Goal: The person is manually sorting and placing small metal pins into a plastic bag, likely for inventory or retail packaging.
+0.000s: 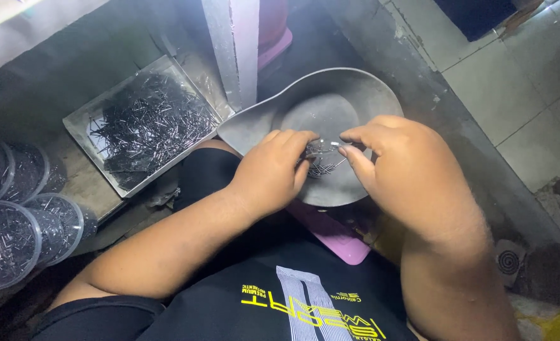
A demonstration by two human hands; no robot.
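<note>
A grey metal pan (pixel 330 88) with a spout-like end rests on my lap. My left hand (pixel 270 170) is curled over a small bunch of thin dark pins (pixel 323 168) lying in the pan. My right hand (pixel 406 164) pinches a small shiny pin (pixel 337 146) between thumb and forefinger, close to the left hand's fingertips. What the left hand's fingers hold is partly hidden.
A square metal tray (pixel 78 123) full of dark pins sits at the left. Several round clear plastic tubs (pixel 5 243) of pins stand at the far left. A white post (pixel 232 44) rises behind the pan. A pink board (pixel 333 237) lies under the pan; tiled floor (pixel 513 82) at right.
</note>
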